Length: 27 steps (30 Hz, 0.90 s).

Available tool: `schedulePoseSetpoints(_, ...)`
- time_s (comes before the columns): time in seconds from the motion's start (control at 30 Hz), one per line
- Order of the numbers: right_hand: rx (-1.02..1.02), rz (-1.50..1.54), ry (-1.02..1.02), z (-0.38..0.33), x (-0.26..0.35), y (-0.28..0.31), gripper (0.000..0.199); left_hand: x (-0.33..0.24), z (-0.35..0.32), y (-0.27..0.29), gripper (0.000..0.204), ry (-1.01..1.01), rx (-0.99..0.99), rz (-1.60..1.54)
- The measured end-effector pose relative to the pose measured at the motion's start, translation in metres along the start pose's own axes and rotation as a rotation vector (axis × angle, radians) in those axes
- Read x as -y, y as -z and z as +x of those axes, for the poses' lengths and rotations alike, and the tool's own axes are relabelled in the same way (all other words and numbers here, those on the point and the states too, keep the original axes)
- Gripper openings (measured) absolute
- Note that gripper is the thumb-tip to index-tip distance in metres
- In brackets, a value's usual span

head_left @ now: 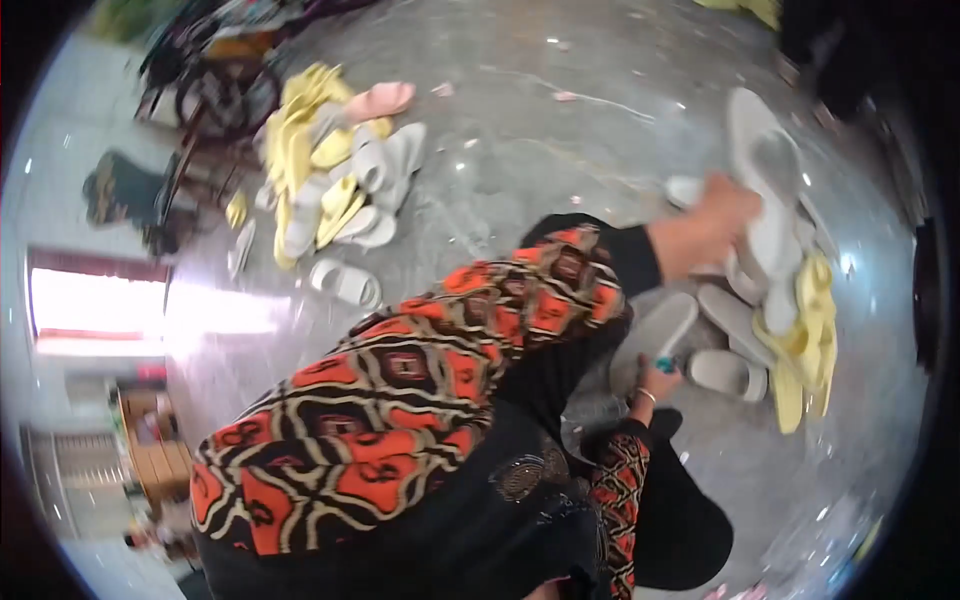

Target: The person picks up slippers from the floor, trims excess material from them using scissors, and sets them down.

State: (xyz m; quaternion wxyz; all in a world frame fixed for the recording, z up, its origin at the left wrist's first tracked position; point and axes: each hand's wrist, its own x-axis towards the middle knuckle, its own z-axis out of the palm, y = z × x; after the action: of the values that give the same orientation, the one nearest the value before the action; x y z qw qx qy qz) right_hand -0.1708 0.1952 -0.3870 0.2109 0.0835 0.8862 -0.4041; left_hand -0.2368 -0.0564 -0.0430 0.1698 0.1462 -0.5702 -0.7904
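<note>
My left hand (pixel 722 222), at the end of the orange, black and cream patterned sleeve, is closed on a long grey slipper (pixel 752 125) above a small heap at the right. Motion blurs its fingers somewhat. Lower down, my right hand (pixel 657 383), with a turquoise ring and a bracelet, grips another grey slipper (pixel 655 335) by its edge. Close beside it lie a grey slide (pixel 728 375) with a broad strap and a grey sole (pixel 733 320). Yellow slippers (pixel 808 345) lie at the heap's right side. My left hand hides part of the heap.
A bigger pile of yellow and grey slippers (pixel 305 165), topped by a pink one (pixel 382 100), lies on the grey floor at the far left. A single grey slide (pixel 345 284) rests nearer. Behind stand a wheeled object (pixel 228 98) and a green chair (pixel 130 190). Someone's dark-clothed legs (pixel 822 60) show upper right.
</note>
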Motion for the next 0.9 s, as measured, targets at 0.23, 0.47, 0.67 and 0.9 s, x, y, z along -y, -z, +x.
schedulePoseSetpoints(0.23, -0.387, 0.2, 0.334, -0.031, 0.193, 0.088, 0.081, -0.032, 0.0, 0.002, 0.044, -0.562, -0.508, 0.43)
schedulePoseSetpoints(0.47, -0.632, 0.127, 0.801, -0.111, 0.28, 0.135, 0.074, -0.04, -0.019, 0.006, 0.039, -0.634, -0.522, 0.611)
schedulePoseSetpoints(0.67, -0.745, -0.01, 0.799, -0.141, 0.3, 0.145, 0.069, -0.035, -0.035, -0.026, 0.039, -0.506, -0.277, 0.52)
schedulePoseSetpoints(0.9, -0.972, 0.122, 0.768, -0.128, 0.333, 0.176, 0.063, 0.01, -0.06, -0.045, 0.048, -0.696, 0.132, 0.619)
